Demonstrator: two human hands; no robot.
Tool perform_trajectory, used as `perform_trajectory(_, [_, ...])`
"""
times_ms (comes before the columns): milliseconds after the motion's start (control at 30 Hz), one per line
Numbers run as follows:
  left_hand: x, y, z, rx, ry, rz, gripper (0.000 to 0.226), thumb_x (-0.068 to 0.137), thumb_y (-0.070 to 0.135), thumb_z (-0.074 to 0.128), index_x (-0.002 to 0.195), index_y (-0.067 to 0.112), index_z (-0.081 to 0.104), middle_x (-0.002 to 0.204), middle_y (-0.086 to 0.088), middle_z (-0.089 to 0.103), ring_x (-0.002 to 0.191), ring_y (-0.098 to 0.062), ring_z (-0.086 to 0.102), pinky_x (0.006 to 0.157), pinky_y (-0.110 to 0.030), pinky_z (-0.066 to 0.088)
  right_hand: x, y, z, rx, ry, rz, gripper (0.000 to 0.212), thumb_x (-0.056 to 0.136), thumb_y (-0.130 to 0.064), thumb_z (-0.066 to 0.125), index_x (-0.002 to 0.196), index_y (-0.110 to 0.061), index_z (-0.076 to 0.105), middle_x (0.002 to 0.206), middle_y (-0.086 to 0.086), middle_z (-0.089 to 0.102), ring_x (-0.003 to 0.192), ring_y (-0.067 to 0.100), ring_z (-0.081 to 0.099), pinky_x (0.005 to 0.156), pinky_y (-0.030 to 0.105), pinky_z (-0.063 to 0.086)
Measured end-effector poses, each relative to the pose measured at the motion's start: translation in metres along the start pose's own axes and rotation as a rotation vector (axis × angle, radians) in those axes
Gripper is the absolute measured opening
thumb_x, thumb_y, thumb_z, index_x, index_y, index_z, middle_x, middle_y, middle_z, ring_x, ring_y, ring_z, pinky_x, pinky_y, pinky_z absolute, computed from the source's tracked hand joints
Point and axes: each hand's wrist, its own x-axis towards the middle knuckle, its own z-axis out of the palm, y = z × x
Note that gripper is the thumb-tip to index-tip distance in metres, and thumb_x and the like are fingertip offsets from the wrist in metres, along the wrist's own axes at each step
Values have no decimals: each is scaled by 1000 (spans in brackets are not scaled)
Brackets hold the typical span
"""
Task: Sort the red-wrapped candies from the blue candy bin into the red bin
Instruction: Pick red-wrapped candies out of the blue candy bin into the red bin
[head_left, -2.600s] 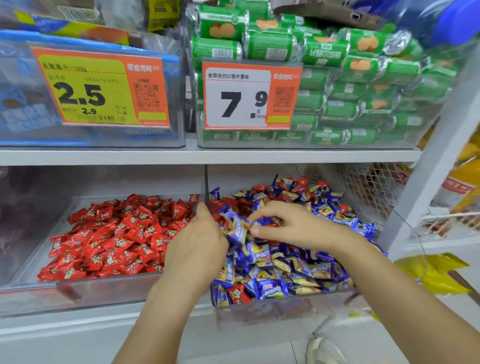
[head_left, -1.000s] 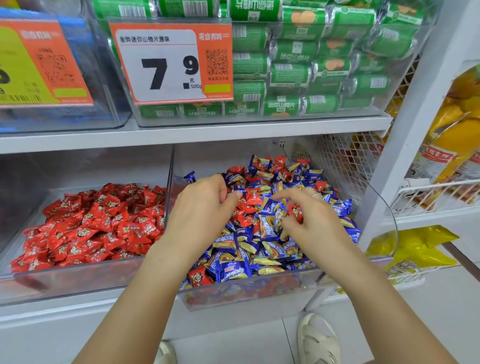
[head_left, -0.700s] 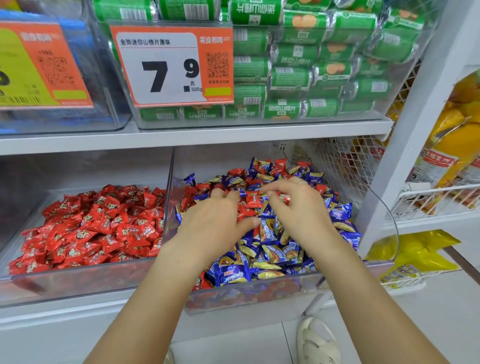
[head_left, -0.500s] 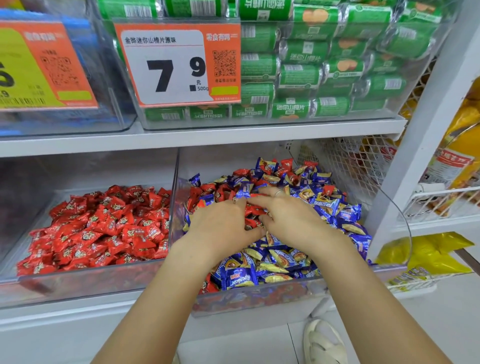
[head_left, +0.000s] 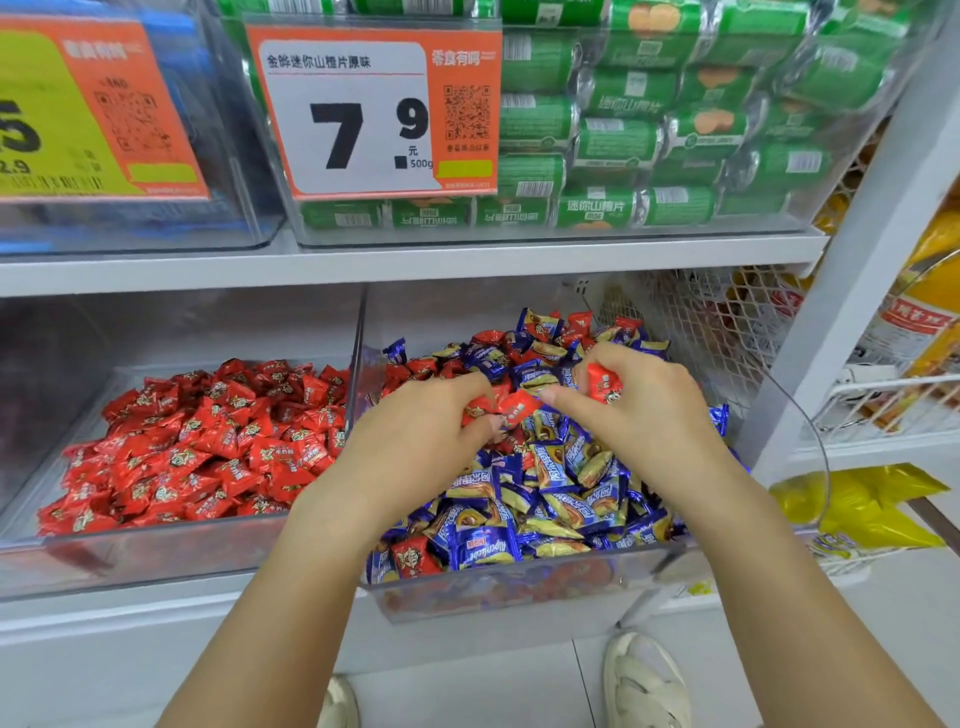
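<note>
Left hand: the left hand (head_left: 415, 441) lay over the blue candy bin (head_left: 519, 592), its fingers curled around red-wrapped candies (head_left: 511, 408) near the middle of the pile.
Right hand: the right hand (head_left: 644, 410) was over the same bin, beside the left one; its fingers held one red candy (head_left: 602, 383) against the palm.
Blue bin: it was full of blue candies (head_left: 483, 545), with some red ones mixed in, mostly at the back, and one at the front edge (head_left: 413, 558).
Red bin: the red bin (head_left: 130, 556) stood just left of the blue bin, on the same shelf, and held only red candies (head_left: 208, 447).
Upper shelf: a price tag (head_left: 374, 114) showing 7.9 was in front of green packs (head_left: 649, 140).
</note>
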Motion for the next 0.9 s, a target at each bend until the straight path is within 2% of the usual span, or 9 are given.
perform_trajectory(67, [-4,-2,-3,-32,2,-13,16,95,42,48,102,28,54,71,9,54,54,-5,42,49,-24,30,-6,-7,0,-1,-78,-14,24,82,-48,65,77,-25,62,64,-6,59,62,13,53,60,30,39])
perform_trajectory(133, [-5,-1,-3,-53,43,-39,16,96,39,49,102,26,56,71,8,49,55,-6,40,50,-24,27,-12,-14,7,-65,-196,-44,12,88,-38,60,94,-33,69,78,-12,65,69,10,55,63,28,39])
perform_trajectory(233, [-5,-1,-3,-62,172,-92,21,94,40,50,100,21,58,81,2,52,71,-17,45,60,-28,27,-14,-16,24,-197,-313,-128,30,93,-28,54,121,-34,62,122,-7,61,106,18,57,85,30,46])
perform_trajectory(367, [-5,-2,-9,-127,300,-139,29,89,48,55,83,19,57,61,2,56,61,-18,53,57,-31,33,-9,-17,32,-323,-399,-161,43,96,-36,50,139,-35,44,138,-3,49,118,25,52,88,37,45])
perform_trajectory(467, [-1,-2,-13,-146,371,-174,34,83,46,64,67,18,54,47,2,52,52,-17,53,54,-29,40,-8,-18,33,-371,-423,-200,39,95,-39,52,134,-36,47,129,-1,54,110,26,57,75,35,44])
perform_trajectory(567, [10,-1,-9,-117,372,-213,26,80,31,64,60,20,51,49,-1,57,53,-22,57,58,-31,47,-9,-17,33,-291,-369,-173,23,91,-34,57,114,-30,52,91,-5,56,88,24,57,63,31,34])
perform_trajectory(667, [23,1,-2,-72,321,-208,10,81,24,60,78,17,55,68,-2,61,70,-29,58,59,-32,41,-9,-15,30,-195,-282,-110,18,87,-35,59,97,-27,47,77,-7,53,77,21,53,57,32,31])
perform_trajectory(800, [38,7,8,8,251,-174,21,89,23,55,107,14,47,74,-8,55,79,-36,59,60,-34,38,0,-15,22,-116,-135,1,30,83,-49,63,82,-25,44,63,-6,54,68,19,53,53,30,33])
perform_trajectory(900, [46,7,16,142,198,-163,25,92,24,53,116,17,48,97,-11,63,90,-36,60,63,-34,40,10,-19,22,-87,-65,-12,13,85,-32,60,91,-26,50,82,-5,64,73,17,55,60,30,36])
